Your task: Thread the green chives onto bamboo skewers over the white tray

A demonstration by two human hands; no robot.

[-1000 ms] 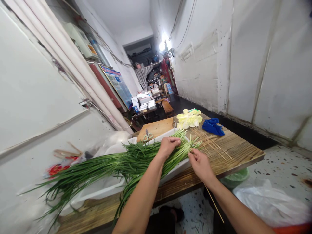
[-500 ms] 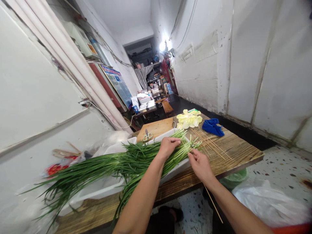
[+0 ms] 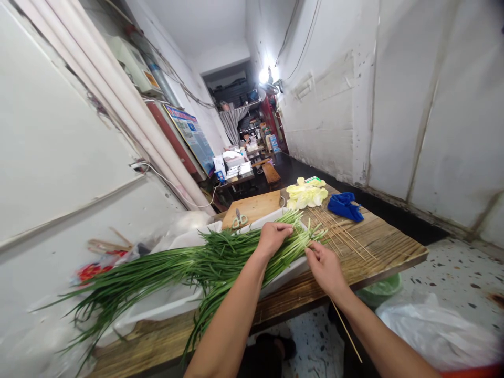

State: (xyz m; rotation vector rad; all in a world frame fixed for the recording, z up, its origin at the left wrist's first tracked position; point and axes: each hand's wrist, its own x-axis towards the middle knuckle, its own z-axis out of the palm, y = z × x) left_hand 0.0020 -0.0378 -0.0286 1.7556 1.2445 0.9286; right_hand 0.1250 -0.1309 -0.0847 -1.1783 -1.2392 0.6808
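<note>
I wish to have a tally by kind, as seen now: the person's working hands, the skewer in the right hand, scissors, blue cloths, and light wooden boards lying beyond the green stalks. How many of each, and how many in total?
Left hand and right hand: 2
Held skewer: 1
Scissors: 1
Blue cloth: 1
Light wooden board: 1
Total: 6

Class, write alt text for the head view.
The left hand touches long green leaves heaped across white trays; the right hand holds a thin stick. More sticks, yellowish leaves and a blue cloth lie on the table.
</note>
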